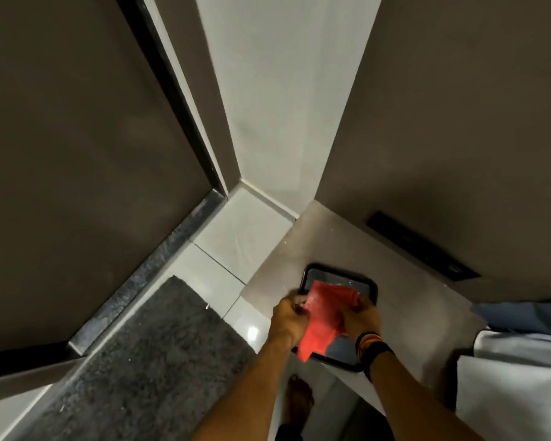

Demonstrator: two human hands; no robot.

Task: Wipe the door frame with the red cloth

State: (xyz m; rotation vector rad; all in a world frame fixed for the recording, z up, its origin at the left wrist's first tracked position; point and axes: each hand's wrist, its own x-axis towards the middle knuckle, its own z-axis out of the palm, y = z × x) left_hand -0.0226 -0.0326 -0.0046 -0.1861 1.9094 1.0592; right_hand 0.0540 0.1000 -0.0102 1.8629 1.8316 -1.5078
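Note:
The red cloth [319, 316] hangs between both of my hands over a black tray [368, 283] on a pale counter. My left hand [288, 319] grips its left edge. My right hand [361, 318], with dark bands on the wrist, grips its right side. The door frame [175, 90], a dark strip with a white edge, runs up the left of the view beside a brown door [70, 138]; it is well above and to the left of my hands.
A grey mat [147, 354] lies on the white tiled floor by the dark threshold [147, 272]. The pale counter [334, 237] meets a brown wall with a black socket strip [420, 246]. White and blue fabric [519, 361] lies at the right. My bare foot [298, 399] stands below.

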